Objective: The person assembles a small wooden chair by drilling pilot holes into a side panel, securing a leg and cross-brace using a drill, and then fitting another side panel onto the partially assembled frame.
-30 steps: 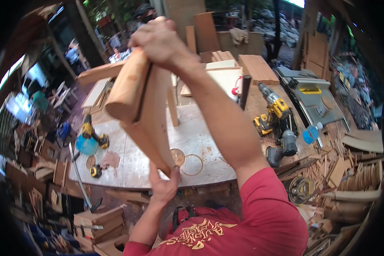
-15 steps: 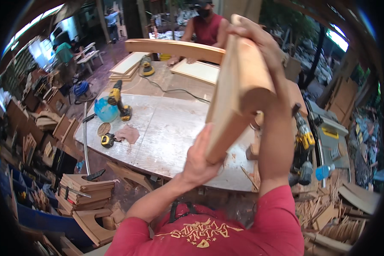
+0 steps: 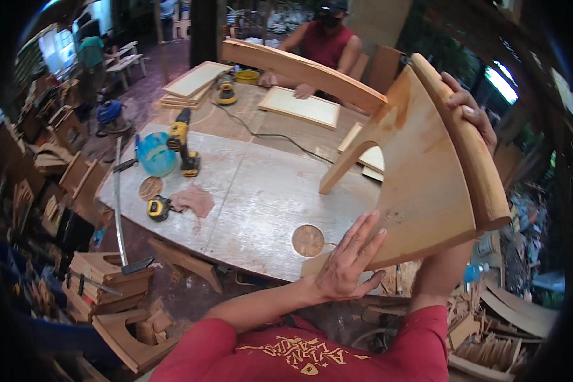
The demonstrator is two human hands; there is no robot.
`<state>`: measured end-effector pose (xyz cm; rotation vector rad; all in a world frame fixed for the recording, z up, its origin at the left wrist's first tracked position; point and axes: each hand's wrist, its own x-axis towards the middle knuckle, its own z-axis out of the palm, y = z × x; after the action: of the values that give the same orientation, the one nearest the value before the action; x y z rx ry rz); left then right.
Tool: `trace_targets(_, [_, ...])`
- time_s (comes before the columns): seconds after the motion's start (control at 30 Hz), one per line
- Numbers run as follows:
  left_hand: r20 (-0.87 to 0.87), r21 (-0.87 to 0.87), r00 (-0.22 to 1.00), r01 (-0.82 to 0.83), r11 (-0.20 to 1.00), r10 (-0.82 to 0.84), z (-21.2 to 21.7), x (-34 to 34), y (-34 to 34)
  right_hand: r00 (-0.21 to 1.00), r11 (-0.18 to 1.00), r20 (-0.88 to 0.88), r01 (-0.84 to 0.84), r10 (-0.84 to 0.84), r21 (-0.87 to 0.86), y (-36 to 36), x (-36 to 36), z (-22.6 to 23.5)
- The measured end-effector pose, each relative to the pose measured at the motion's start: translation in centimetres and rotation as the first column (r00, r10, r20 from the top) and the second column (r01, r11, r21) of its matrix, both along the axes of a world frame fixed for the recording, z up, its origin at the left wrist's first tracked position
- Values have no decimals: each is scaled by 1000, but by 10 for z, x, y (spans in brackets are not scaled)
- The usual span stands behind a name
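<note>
A wooden furniture part [image 3: 420, 172] is tilted up over the right side of the worktable. It has a broad panel with an arched cutout, a thick rounded rail along its right edge and a long bar reaching away to the left. My right hand [image 3: 471, 111] grips the rounded rail near its upper end, fingers curled over it; the forearm runs behind the panel. Against the panel's lower left edge rests my left hand [image 3: 350, 261], fingers stretched out flat on the wood. Close by on the table is a round wooden disc [image 3: 308, 240].
On the worktable [image 3: 248, 197] are a cordless drill [image 3: 181, 143], a blue translucent container [image 3: 155, 155], a tape measure [image 3: 158, 208], a cloth [image 3: 193, 200] and a corded sander [image 3: 226, 92]. Across it a person in red [image 3: 325, 48] handles a framed panel [image 3: 299, 106]. Cut wood stacks [image 3: 111, 280] stand at left.
The wooden part has turned so its broad face and arch now show, and it has shifted right. My left hand has gone from gripping its lower end to lying flat on it.
</note>
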<state>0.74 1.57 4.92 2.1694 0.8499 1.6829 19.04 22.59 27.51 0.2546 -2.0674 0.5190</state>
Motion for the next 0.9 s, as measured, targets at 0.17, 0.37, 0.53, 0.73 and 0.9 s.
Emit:
trace_targets(0.17, [118,120,987,96,988,-110,-10,12,3,999,998,25,23,-21,-56,-7,0,-1])
trace_targets(0.37, [-311,-365,949,-60,929,-60,-103,-54,-21,1000,994,6,-22,23,-108,-13,2,-2])
trace_targets(0.53, [30,-444,999,24,896,-12,-120,-100,-8,998,979,-58,14,-27,-202,-18,2,-7])
trace_targets(0.73, [144,-475,984,-27,880,108,-106,-130,13,995,985,-55,78,-88,-157,-18,2,-4])
trace_targets(0.9, [135,-388,944,-230,892,302,-80,-141,22,995,983,9,104,-104,-152,-15,10,-1])
